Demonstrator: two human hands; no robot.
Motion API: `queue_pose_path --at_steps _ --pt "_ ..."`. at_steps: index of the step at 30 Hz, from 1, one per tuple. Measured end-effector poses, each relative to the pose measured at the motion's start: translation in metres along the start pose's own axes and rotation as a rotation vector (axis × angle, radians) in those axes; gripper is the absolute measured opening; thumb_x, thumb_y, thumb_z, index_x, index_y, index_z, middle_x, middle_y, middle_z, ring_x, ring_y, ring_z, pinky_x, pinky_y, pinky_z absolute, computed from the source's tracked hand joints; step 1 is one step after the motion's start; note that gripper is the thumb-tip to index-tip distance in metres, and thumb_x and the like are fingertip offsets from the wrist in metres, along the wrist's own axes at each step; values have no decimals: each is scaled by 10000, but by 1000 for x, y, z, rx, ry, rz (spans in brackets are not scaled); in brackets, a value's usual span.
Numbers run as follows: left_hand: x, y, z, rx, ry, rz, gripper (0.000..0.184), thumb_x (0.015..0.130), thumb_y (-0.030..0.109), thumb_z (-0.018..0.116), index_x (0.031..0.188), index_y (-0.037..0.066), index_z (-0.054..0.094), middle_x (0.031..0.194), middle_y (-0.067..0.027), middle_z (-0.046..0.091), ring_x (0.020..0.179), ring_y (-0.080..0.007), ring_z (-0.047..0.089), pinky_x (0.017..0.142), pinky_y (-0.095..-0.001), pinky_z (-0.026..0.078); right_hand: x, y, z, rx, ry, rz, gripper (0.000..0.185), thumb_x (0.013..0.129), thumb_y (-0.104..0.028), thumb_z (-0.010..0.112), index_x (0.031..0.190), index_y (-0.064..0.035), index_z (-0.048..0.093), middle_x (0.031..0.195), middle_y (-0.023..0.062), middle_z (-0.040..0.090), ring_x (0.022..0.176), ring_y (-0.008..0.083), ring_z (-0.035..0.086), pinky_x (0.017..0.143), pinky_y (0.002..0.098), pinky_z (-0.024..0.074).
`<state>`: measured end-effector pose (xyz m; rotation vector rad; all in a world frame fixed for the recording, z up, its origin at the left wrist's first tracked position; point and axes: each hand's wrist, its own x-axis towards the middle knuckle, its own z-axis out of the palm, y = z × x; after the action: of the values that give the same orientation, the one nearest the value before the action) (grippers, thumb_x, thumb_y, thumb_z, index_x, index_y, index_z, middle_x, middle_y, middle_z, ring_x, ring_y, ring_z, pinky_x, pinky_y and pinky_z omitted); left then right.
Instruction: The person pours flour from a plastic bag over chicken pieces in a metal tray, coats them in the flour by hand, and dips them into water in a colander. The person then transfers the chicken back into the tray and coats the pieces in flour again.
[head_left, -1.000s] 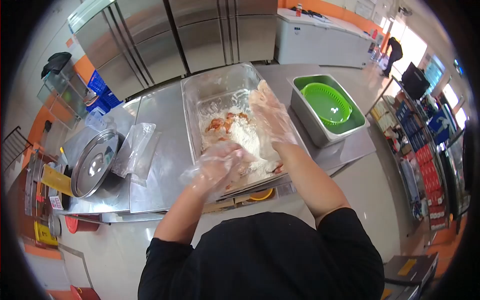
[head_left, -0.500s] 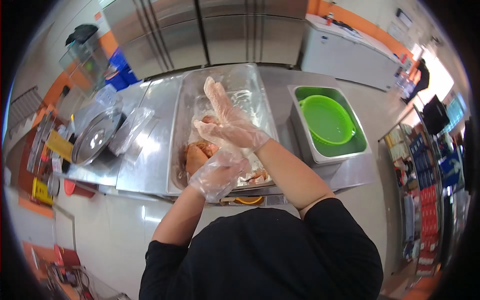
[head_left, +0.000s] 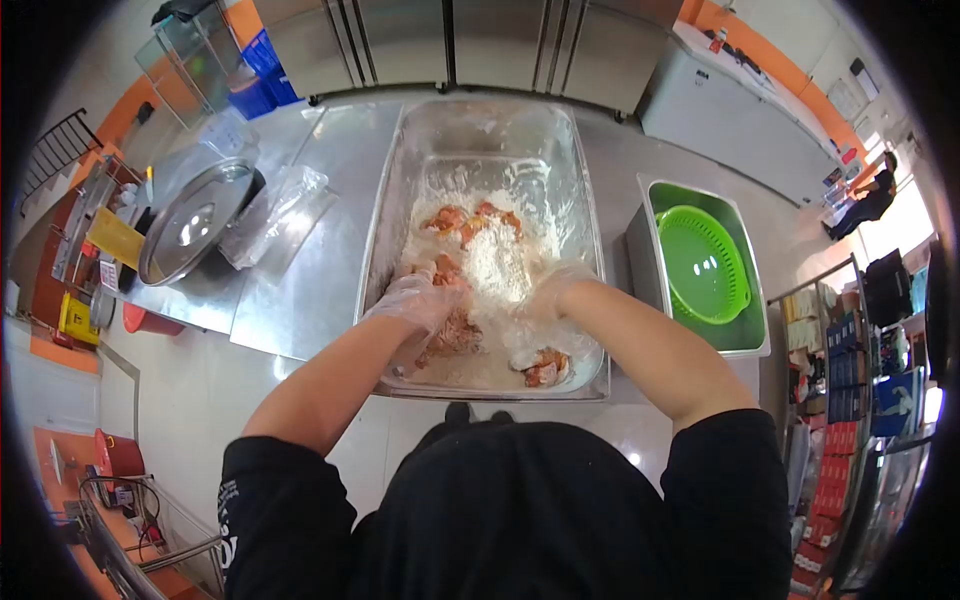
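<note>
While the gloved left hand (head_left: 415, 302) is held inside the left wall of the metal pan (head_left: 490, 138), its fingers are set against reddish meat pieces (head_left: 455, 332); whether these are grasped cannot be told. By the gloved right hand (head_left: 556, 292), the pan's right half is occupied, its blurred fingers beside the white flour (head_left: 500, 265) heaped mid-pan, their grip unreadable. Further pieces (head_left: 446, 219) are seen beyond both hands, toward the pan's far end, and a single piece (head_left: 547, 369) in its near right corner.
</note>
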<state>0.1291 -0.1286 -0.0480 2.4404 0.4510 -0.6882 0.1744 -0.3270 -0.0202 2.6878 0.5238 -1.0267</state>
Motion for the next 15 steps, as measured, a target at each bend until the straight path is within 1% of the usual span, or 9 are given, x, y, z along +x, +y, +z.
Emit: queue_pose_path --at_steps 1,4,6,7,9,10,12,14,15 --pt "7 -4 2 13 -56 12 745 716 427 565 1295 36 307 1273 -213 372 1200 -321 345 972 -344 310 9 -4 16 101 36 20 910 730 -604 438 1355 -44 84 1319 191 300 1203 302 333 995 350 263" --pt "8 3 9 -178 88 4 724 712 447 566 1246 2 364 1229 -213 418 1176 -326 370 959 -356 325 28 -15 31 436 147 72 937 711 -648 420 1366 -92 47 1406 145 130 1275 323 180 1039 379 151" --pt "10 6 15 -425 -53 76 670 708 429 575 1196 -2 414 1186 -200 460 1159 -324 387 958 -356 326 27 -26 31 716 161 93 965 691 -673 410 1369 -113 15 1423 119 61 1290 344 109 1050 416 83" --pt "11 7 17 -547 -124 111 644 707 420 579 1171 -3 439 1164 -194 480 1151 -322 396 958 -357 326 37 -28 40 804 172 78 974 678 -682 419 1370 -115 32 1423 119 62 1288 348 109 1051 423 71" --pt "20 13 14 -187 -107 303 448 761 318 507 1119 50 486 1189 -177 453 1047 -281 461 901 -336 362 55 -31 55 878 181 55 955 675 -683 423 1365 -118 81 1416 121 87 1285 345 121 1053 428 51" --pt "27 15 15 -54 -101 337 398 772 288 493 1101 64 499 1193 -168 449 1021 -268 477 887 -329 372 54 -33 55 869 174 46 928 685 -676 418 1360 -118 113 1409 124 111 1282 338 133 1055 426 44" --pt "42 20 17 168 -70 353 339 779 250 488 1072 81 516 1192 -150 450 994 -249 495 874 -319 383 5 -43 4 679 119 29 806 749 -632 381 1340 -113 207 1381 137 205 1275 301 182 1063 404 40" --pt "48 22 12 456 -55 360 328 770 233 506 1065 89 524 1184 -135 458 1002 -242 492 876 -321 384 45 -30 24 335 360 -149 663 823 -540 348 1318 -105 276 1323 153 320 1237 263 275 1067 368 84" --pt "43 25 3 644 -60 382 330 764 225 516 1068 96 528 1180 -129 462 1010 -240 488 878 -326 383 69 -23 37 320 515 -247 589 852 -479 338 1304 -103 296 1293 157 363 1209 249 321 1059 352 129"
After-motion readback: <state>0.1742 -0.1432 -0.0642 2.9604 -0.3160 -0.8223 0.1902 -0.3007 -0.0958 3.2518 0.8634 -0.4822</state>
